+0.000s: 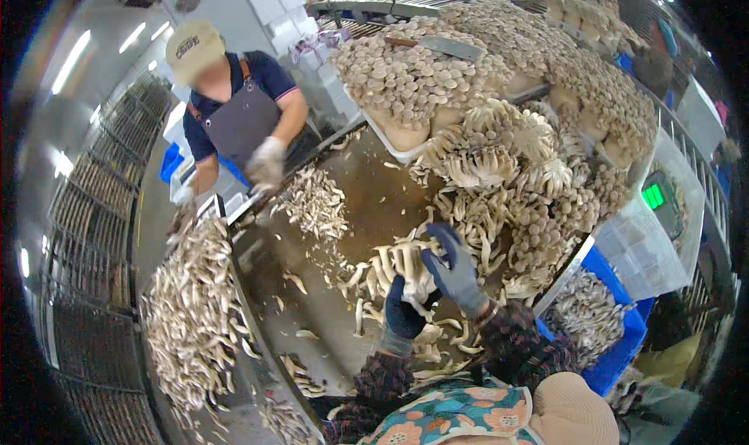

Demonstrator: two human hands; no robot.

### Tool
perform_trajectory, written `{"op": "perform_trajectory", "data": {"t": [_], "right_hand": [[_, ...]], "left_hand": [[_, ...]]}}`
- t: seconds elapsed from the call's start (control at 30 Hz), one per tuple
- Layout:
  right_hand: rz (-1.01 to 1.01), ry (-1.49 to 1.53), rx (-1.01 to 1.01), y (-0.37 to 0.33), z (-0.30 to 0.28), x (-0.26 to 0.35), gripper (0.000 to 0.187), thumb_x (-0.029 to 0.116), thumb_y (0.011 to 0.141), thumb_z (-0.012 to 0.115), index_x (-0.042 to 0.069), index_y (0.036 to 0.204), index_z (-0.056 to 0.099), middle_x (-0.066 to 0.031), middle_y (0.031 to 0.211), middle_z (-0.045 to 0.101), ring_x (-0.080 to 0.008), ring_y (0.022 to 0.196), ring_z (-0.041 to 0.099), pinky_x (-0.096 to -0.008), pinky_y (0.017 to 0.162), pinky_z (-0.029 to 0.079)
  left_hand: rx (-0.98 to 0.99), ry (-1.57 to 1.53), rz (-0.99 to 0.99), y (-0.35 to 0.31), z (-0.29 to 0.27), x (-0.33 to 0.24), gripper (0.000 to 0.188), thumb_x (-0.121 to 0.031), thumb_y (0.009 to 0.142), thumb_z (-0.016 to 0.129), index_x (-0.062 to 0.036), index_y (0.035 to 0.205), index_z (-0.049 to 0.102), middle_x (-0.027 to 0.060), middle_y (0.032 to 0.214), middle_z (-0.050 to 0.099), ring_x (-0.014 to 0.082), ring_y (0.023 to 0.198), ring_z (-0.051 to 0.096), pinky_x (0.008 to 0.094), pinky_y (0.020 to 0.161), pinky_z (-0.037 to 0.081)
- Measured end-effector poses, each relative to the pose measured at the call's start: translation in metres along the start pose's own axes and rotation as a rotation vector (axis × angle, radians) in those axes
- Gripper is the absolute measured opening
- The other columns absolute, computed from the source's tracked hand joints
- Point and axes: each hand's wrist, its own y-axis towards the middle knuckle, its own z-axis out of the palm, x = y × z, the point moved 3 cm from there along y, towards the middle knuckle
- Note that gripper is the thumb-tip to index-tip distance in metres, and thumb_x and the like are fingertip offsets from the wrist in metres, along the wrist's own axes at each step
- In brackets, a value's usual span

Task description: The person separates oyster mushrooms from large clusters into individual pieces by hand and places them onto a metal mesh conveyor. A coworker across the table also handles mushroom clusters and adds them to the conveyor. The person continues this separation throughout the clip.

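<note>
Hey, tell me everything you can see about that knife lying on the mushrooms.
The knife has a broad, silver-grey blade that looks metal and a slim brown handle, perhaps wooden. It lies on the brownish caps of the heaped mushrooms near the top of the picture, handle to the left, blade to the right. No hand touches it.

Bright tube lights (71, 62) at upper left, soft sheen on table (367, 176), curved fisheye edges, black corners

Brown-topped, flat worktable (374, 176): loose slender cream mushrooms (318, 205) at 10 o'clock, grey-brown-capped mushroom clusters (538, 226) heaped at 2.
</note>
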Motion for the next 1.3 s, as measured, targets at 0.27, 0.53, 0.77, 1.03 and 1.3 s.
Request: {"op": "perform_trajectory", "data": {"t": [0.27, 0.53, 0.77, 1.03, 1.3], "right_hand": [[-0.215, -0.27, -0.074, -0.088, 0.007, 0.013, 0.034, 0.016, 0.073, 0.07, 0.011, 0.106, 0.063, -0.016, 0.098, 0.057, -0.0348, 0.078, 0.061, -0.0383, 0.07, 0.052], [-0.013, -0.489, 0.415, -0.143, -0.089, 0.002, 0.037, 0.014, 0.071, 0.068, 0.011, 0.107, 0.064, -0.015, 0.099, 0.061, -0.032, 0.085, 0.063, -0.0404, 0.074, 0.052], [0.236, -0.584, 0.262, -0.105, -0.136, 0.046, 0.079, 0.037, 0.067, 0.078, 0.005, 0.131, 0.045, -0.0185, 0.109, 0.056, -0.0315, 0.085, 0.063, -0.0425, 0.073, 0.052], [-0.367, -0.267, 0.268, -0.11, -0.009, 0.035, 0.049, 0.02, 0.074, 0.07, 0.005, 0.117, 0.054, -0.0171, 0.108, 0.057, -0.0336, 0.087, 0.063, -0.0414, 0.072, 0.053], [-0.127, -0.794, 0.645, -0.116, -0.111, 0.024, 0.048, 0.025, 0.077, 0.068, 0.006, 0.119, 0.055, -0.0132, 0.108, 0.062, -0.0241, 0.084, 0.064, -0.0378, 0.076, 0.051]], "left_hand": [[0.449, -0.55, -0.303, -0.004, 0.035, 0.004, 0.059, -0.051, 0.098, 0.031, -0.0001, 0.098, 0.061, 0.01, 0.066, 0.06, 0.0203, 0.071, 0.063, 0.0271, 0.069, 0.053], [-0.035, -0.463, -0.221, -0.019, 0.042, 0.005, 0.047, -0.04, 0.096, 0.045, -0.0059, 0.127, 0.048, 0.013, 0.118, 0.058, 0.0301, 0.103, 0.058, 0.049, 0.092, 0.047], [-0.029, -0.55, -0.226, -0.024, 0.042, -0.004, 0.051, -0.041, 0.095, 0.046, -0.006, 0.132, 0.045, 0.0141, 0.13, 0.051, 0.033, 0.118, 0.05, 0.0533, 0.102, 0.039], [-0.15, -0.285, -0.482, -0.033, 0.017, 0.004, 0.075, -0.066, 0.088, 0.039, 0.0034, 0.103, 0.06, 0.0131, 0.076, 0.066, 0.0263, 0.054, 0.061, 0.0334, 0.05, 0.051], [-0.043, 0.112, -0.002, -0.038, 0.023, -0.031, 0.048, -0.041, 0.094, 0.049, -0.0041, 0.124, 0.049, 0.014, 0.119, 0.057, 0.0314, 0.107, 0.057, 0.0477, 0.095, 0.046]]}}
